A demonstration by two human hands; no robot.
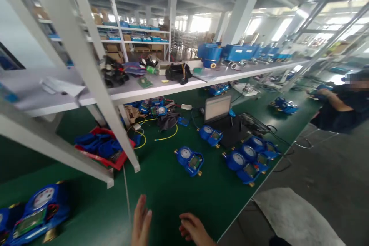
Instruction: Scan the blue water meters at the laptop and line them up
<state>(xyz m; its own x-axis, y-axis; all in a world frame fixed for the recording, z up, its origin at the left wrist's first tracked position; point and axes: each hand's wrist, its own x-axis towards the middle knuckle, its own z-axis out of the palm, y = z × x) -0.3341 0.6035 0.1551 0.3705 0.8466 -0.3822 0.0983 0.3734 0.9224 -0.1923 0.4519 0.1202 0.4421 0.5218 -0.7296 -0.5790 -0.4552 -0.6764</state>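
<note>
My left hand is raised over the green tabletop at the bottom centre, fingers stretched out and thumb apart, holding nothing. To its right, my right hand hovers near the table's front edge, its fingers loosely curled and apart, with nothing seen in them. The nearest thing ahead of both is a blue water meter with a white dial and an exposed green circuit board. Several similar meters stand in a cluster to the right. Another meter sits beside the laptop. At the lower left is a larger-looking blue meter.
A laptop stands open mid-table with cables about it. Left, a red bin of blue parts sits behind white shelf posts. An overhead shelf carries tools and blue housings. A person is at the far right.
</note>
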